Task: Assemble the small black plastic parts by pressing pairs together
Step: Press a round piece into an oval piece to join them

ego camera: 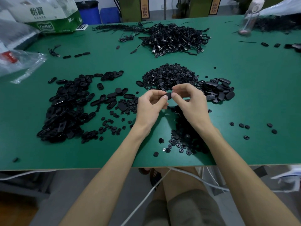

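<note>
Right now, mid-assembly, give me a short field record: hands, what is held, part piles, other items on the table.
left hand: pinches a black part above the green table
right hand: pinches the same part from the other side
round parts heap: just beyond the hands
near scatter: round parts under the right forearm, by the table edge
oval parts pile: large, at left
oval parts stack: smaller, at right
far side: cable tangle, cardboard box, clear bottle
</note>
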The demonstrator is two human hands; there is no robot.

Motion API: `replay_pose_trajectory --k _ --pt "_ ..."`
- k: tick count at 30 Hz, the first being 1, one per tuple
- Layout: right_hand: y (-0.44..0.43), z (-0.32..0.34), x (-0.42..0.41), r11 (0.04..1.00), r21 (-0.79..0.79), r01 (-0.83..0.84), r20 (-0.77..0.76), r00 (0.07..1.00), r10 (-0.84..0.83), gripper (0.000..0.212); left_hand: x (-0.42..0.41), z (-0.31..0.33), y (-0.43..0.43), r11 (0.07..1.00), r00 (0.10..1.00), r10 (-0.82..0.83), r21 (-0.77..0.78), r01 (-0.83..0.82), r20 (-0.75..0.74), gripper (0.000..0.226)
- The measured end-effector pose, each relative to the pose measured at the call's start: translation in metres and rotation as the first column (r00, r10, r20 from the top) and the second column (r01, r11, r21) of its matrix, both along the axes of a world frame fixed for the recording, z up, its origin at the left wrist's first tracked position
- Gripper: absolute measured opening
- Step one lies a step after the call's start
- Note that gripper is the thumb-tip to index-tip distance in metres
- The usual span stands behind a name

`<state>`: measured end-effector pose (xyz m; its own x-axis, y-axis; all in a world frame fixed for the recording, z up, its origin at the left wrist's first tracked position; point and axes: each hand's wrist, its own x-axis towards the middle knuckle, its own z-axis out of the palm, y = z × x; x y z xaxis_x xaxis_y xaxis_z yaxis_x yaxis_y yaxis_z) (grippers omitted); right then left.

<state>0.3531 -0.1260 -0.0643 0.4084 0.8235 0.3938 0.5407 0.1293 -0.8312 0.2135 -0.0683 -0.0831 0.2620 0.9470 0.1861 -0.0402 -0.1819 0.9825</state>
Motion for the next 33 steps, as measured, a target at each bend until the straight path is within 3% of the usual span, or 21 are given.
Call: replay_pose_trajectory --k 33 --pt "-0.0018 0.0015 -0.002 0.998 0.012 -0.068 0.018 0.998 0.067 0.007 -0.0009 0.0045 -0.0023 0.999 0.999 -0.016 -0.039 0.014 -0.032 0.012"
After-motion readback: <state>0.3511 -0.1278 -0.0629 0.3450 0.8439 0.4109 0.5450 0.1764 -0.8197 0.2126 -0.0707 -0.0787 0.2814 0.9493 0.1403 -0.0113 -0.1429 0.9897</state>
